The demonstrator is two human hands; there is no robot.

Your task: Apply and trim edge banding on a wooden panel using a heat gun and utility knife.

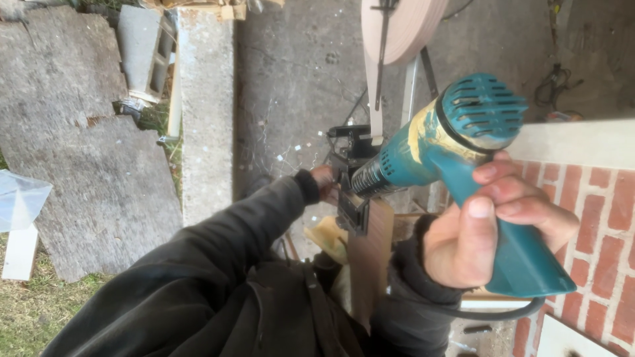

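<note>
The teal heat gun (456, 152) sits in my right hand (489, 225), fingers wrapped tight around its handle, nozzle aimed at the black tool (350, 192) on the edge of a brown board (370, 258). My left hand (323, 180) reaches to that tool; its fingers are hidden, so I cannot tell their state. A roll of pale edge tape (400, 26) hangs above, with a brick wall (595, 218) to the right.

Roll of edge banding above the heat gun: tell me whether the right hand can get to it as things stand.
Probably not freely: the right hand is wrapped around the teal heat gun handle. The roll of edge banding hangs unobstructed above, but that hand is occupied.
</note>
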